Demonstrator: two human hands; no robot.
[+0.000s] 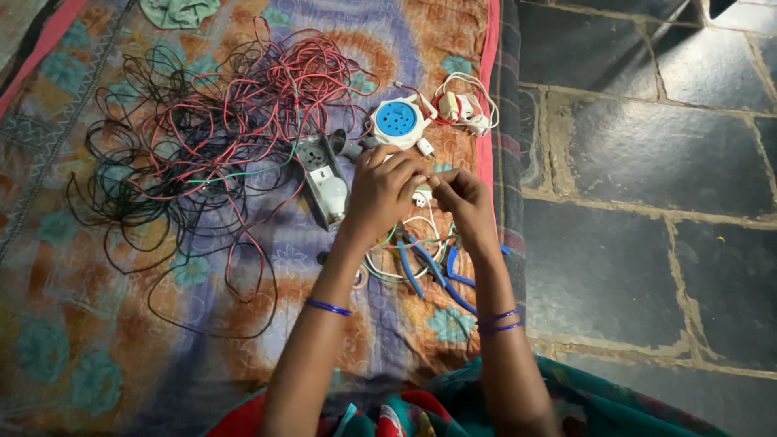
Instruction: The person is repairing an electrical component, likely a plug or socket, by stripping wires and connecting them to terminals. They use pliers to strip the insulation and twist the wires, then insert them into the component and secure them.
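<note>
My left hand (380, 190) and my right hand (463, 197) meet over a patterned cloth (97, 340), fingertips pinched together on a small white plug-like part (421, 197) with a thin white wire hanging from it. Just under my hands lie blue-handled pliers (421, 271) and a loose coil of white wire (388, 263). A grey switch board with a white bulb (324, 184) lies left of my left hand. A round white and blue socket box (397, 121) sits just beyond my fingers.
A big tangle of red and black wires (210, 121) covers the cloth to the left. White cables and adapters (463, 107) lie near the cloth's red edge. Dark stone floor (647, 162) runs along the right. A green rag (180, 11) sits at the top.
</note>
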